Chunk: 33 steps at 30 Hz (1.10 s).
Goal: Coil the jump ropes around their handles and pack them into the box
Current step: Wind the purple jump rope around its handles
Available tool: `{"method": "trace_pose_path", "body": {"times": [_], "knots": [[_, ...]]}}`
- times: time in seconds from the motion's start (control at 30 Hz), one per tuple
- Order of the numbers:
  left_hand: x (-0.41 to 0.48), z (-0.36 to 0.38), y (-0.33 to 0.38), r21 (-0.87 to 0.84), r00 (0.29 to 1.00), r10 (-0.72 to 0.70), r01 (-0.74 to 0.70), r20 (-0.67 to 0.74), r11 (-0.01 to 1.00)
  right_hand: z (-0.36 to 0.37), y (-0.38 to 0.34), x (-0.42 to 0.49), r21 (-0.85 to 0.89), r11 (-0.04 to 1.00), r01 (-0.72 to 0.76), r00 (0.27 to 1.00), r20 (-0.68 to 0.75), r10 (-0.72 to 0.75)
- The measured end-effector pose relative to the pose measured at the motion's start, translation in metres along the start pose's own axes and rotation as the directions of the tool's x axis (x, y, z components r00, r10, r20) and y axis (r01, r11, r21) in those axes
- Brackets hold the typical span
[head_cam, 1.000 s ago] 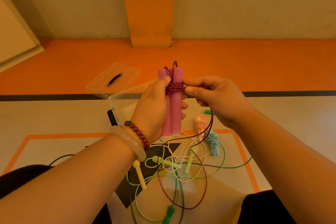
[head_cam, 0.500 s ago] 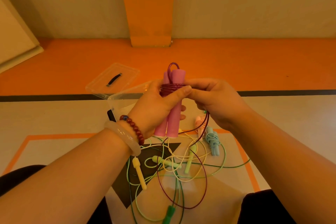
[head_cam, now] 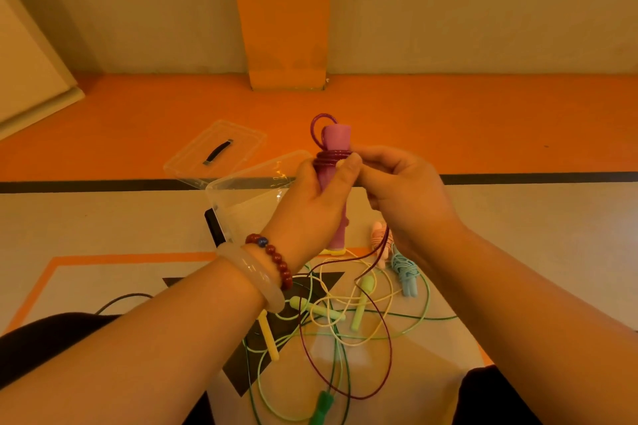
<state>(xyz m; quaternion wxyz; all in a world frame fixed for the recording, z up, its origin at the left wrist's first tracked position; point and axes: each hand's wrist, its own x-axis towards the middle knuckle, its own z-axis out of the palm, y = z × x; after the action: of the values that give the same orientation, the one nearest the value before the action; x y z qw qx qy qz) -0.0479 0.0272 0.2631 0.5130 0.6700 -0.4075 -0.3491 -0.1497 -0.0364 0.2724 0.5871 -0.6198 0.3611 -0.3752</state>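
My left hand (head_cam: pixel 312 209) grips a pair of pink jump-rope handles (head_cam: pixel 336 141) held upright in front of me. Several turns of dark maroon rope (head_cam: pixel 331 158) are wound round them near the top. My right hand (head_cam: pixel 402 190) pinches that rope just right of the handles. The rest of the maroon rope (head_cam: pixel 383 348) hangs down in a loose loop over the floor. The clear plastic box (head_cam: pixel 241 197) stands open behind my left hand.
The box's clear lid (head_cam: pixel 215 150) with a black handle lies behind it. On the floor lie a coiled light-pink rope (head_cam: pixel 379 240), a coiled blue rope (head_cam: pixel 405 272), and a tangle of yellow ropes (head_cam: pixel 331 310) and green ropes (head_cam: pixel 322 404).
The pink handles have turned in my left hand and leaned slightly. My right hand has carried the maroon rope round them, adding to the coil, and the loose loop has shortened a little.
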Motion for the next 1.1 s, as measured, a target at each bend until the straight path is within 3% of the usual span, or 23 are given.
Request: {"method": "trace_pose_path", "body": {"times": [0.1, 0.27, 0.57, 0.8, 0.9, 0.97, 1.1], "knots": [[0.001, 0.001, -0.001, 0.018, 1.000, -0.005, 0.006, -0.018, 1.000, -0.004, 0.000, 0.002, -0.103, 0.995, 0.019, 0.999, 0.043, -0.015], [0.008, -0.008, -0.006, -0.158, 0.991, -0.075, 0.092, 0.114, 0.983, -0.018, -0.007, 0.009, -0.094, 0.995, 0.034, 0.982, 0.190, -0.015], [0.001, -0.010, 0.004, -0.490, 0.953, -0.048, 0.197, 0.300, 0.849, -0.020, -0.001, 0.007, -0.149, 0.983, 0.105, 0.987, 0.135, -0.085], [0.002, -0.013, 0.002, -0.532, 0.944, -0.022, 0.204, 0.329, 0.822, -0.018, 0.001, 0.012, -0.142, 0.987, 0.079, 0.988, 0.145, -0.058], [0.003, -0.014, 0.002, -0.551, 0.951, -0.021, 0.197, 0.309, 0.811, -0.018, 0.001, 0.012, -0.127, 0.992, 0.004, 0.973, 0.230, 0.025], [0.003, -0.014, 0.002, -0.553, 0.956, -0.011, 0.179, 0.294, 0.814, -0.018, -0.002, 0.010, -0.125, 0.992, 0.032, 0.962, 0.272, 0.003], [0.002, -0.013, 0.003, -0.526, 0.957, -0.018, 0.174, 0.289, 0.833, -0.019, -0.007, 0.008, -0.115, 0.989, 0.097, 0.982, 0.170, -0.077]]}}
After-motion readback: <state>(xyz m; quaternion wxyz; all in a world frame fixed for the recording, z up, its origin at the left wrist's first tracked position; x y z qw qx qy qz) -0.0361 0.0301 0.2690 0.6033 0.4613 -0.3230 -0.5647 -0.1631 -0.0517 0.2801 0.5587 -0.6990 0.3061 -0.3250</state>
